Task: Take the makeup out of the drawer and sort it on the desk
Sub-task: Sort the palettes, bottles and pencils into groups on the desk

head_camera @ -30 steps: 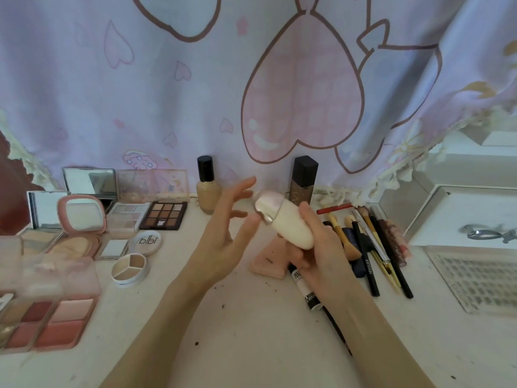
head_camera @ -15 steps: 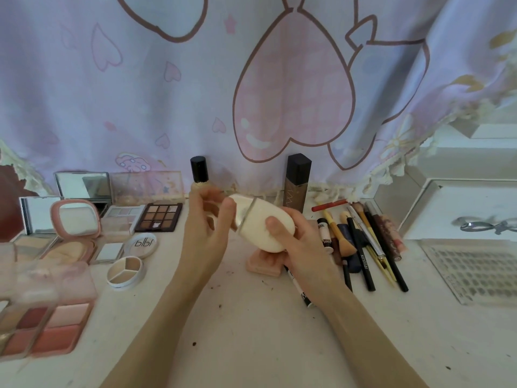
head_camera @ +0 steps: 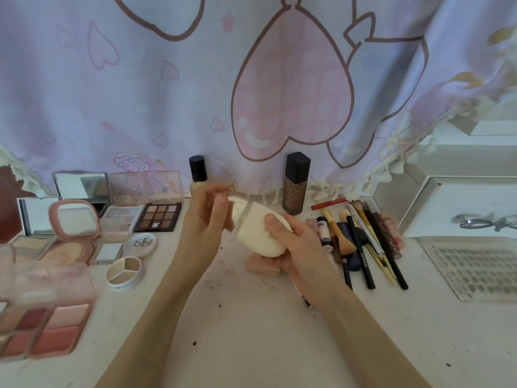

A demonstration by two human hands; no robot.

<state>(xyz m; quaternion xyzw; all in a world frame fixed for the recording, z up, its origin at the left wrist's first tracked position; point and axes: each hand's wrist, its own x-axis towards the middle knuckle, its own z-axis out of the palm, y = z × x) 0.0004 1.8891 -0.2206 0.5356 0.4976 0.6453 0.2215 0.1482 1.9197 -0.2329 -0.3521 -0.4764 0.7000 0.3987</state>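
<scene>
the cream bottle (head_camera: 258,236) sits tilted above the desk (head_camera: 251,345), your right hand (head_camera: 296,247) wrapped round its body, your left hand (head_camera: 207,219) pinching its cap end. keep the body steady, then stand it beyond your left hand beside the foundation bottles (head_camera: 296,183).

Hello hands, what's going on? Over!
Right hand grips cream bottle. Left hand holds its cap end. Bottle above desk, nothing in the way.

A smooth, glossy cream plastic bottle (head_camera: 258,236) above a matt, speckled desk (head_camera: 251,331), before a cloth curtain (head_camera: 167,93).
</scene>
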